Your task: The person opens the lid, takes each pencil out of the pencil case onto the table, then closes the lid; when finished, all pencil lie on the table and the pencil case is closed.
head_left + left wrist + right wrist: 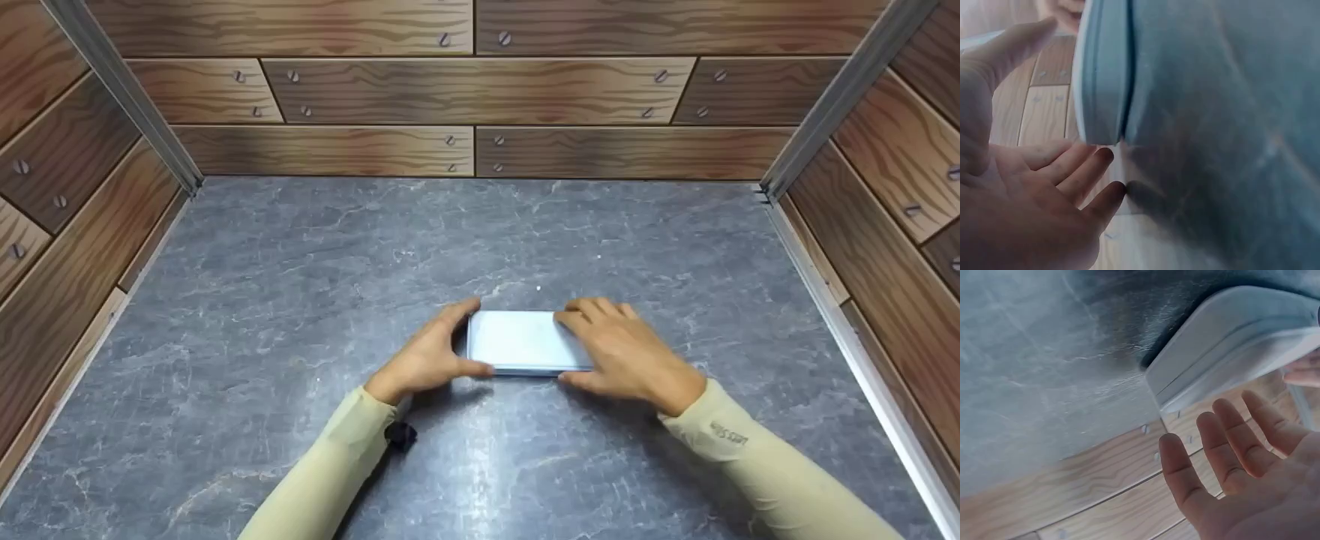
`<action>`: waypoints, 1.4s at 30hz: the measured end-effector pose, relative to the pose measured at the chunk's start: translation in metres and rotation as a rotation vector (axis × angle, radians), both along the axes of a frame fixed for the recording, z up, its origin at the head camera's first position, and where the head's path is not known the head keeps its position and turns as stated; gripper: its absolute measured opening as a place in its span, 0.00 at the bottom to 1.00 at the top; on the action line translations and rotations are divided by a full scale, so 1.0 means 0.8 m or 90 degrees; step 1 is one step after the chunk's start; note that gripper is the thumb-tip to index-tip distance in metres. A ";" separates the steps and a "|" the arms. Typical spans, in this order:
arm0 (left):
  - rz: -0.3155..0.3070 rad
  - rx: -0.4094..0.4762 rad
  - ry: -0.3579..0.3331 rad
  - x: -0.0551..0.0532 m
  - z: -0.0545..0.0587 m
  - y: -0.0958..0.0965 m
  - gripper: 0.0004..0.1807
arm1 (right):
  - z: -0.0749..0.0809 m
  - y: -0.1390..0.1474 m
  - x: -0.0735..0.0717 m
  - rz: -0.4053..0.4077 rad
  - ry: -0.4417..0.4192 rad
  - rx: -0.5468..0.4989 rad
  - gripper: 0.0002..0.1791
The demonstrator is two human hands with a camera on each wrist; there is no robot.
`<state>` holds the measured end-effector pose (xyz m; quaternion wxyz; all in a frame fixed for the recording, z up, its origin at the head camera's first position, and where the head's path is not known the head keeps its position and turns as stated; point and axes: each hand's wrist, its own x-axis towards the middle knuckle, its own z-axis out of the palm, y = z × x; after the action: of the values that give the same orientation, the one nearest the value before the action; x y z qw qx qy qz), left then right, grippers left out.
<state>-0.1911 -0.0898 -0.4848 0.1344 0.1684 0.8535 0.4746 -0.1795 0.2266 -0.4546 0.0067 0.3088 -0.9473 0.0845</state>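
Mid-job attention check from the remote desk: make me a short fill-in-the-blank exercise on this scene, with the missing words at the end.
1. The pale box is ____ the left hand and the right hand.
2. Dark lettering shows on the sleeve of the ____ arm.
3. A small black object shows beside the cuff of the ____ arm.
4. Beyond the tabletop, the back wall is patterned like ____ planks.

Missing words: between; right; left; wooden.
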 end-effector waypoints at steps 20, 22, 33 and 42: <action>-0.062 -0.151 0.084 -0.004 -0.006 0.005 0.62 | 0.012 -0.032 -0.008 0.048 0.005 0.142 0.47; -0.067 -0.155 0.087 -0.006 -0.005 0.005 0.62 | 0.015 -0.033 -0.009 0.057 0.011 0.142 0.46; -0.072 -0.155 0.104 -0.005 -0.005 0.006 0.63 | 0.027 -0.027 -0.018 0.083 0.010 0.101 0.39; -0.067 -0.137 0.103 -0.010 -0.003 0.005 0.65 | 0.052 0.007 -0.033 0.089 -0.064 -0.064 0.20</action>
<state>-0.1994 -0.0856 -0.4876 0.1066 0.2351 0.8975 0.3575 -0.2060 0.2323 -0.4126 -0.0311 0.3685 -0.9173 0.1473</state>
